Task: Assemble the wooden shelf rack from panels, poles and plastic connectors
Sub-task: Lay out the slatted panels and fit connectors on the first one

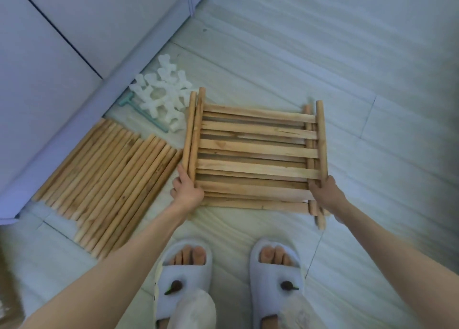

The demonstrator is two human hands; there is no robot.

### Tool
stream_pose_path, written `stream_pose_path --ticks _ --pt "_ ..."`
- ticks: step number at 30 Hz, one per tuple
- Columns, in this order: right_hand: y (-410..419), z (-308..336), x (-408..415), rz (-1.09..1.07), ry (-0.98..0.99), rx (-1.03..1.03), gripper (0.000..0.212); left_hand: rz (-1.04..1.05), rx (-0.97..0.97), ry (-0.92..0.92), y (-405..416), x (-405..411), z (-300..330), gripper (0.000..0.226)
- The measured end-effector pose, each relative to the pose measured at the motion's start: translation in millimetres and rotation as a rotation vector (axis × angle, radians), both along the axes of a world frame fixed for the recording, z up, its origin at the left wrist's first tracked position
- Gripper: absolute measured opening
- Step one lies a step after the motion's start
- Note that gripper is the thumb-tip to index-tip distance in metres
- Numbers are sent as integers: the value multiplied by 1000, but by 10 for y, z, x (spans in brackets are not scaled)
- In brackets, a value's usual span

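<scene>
A stack of light-brown slatted wooden shelf panels [255,154] is lying on the pale grey tiled floor [323,55], just ahead of the person's feet in white open-toed slippers [185,276]. The panels are sitting one on another, their round end rails not quite lining up, so at least two are in the pile; the exact count is hard to tell. The left hand [186,189] is gripping the near end of the left rails, its fingers curling round the wood, and the right hand [323,192] is gripping the near end of the right rails the same way, fingers clamped on the rail. Whether the pile is lifted or resting on the floor is not clear.

Just beside the panels on the left, a row of plain round wooden poles [109,182] is lying side by side along the base of a pale lilac cabinet [62,55]. Beyond the poles, a heap of translucent white plastic cross-shaped connectors [161,95] is touching the panels' far left corner, with a small pale green plastic T-shaped tool [139,110] beside it.

This looks like the laying-out stage: no pole is yet standing in a connector. The next move probably calls for separating one panel from the pile and fitting connectors onto its rail ends, pushing squarely so the wood is seating fully
</scene>
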State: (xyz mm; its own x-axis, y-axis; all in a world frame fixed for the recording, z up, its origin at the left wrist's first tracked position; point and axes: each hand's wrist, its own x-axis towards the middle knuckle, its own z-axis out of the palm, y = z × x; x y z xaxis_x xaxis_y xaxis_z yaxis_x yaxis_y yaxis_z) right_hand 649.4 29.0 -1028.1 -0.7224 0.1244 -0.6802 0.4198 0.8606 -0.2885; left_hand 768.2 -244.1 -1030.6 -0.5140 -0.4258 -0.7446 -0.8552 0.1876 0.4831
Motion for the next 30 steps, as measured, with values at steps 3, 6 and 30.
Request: stream_pose_path --ticks 3,6,30 --pt "168 -170 43 -135 48 76 46 -34 12 28 159 -81 -24 75" --pt "330 -270 -26 -273 61 174 42 -60 36 57 346 -234 -33 74" --pt "821 -98 -1276 -586 515 67 33 -240 54 277 528 -2508 -91 50"
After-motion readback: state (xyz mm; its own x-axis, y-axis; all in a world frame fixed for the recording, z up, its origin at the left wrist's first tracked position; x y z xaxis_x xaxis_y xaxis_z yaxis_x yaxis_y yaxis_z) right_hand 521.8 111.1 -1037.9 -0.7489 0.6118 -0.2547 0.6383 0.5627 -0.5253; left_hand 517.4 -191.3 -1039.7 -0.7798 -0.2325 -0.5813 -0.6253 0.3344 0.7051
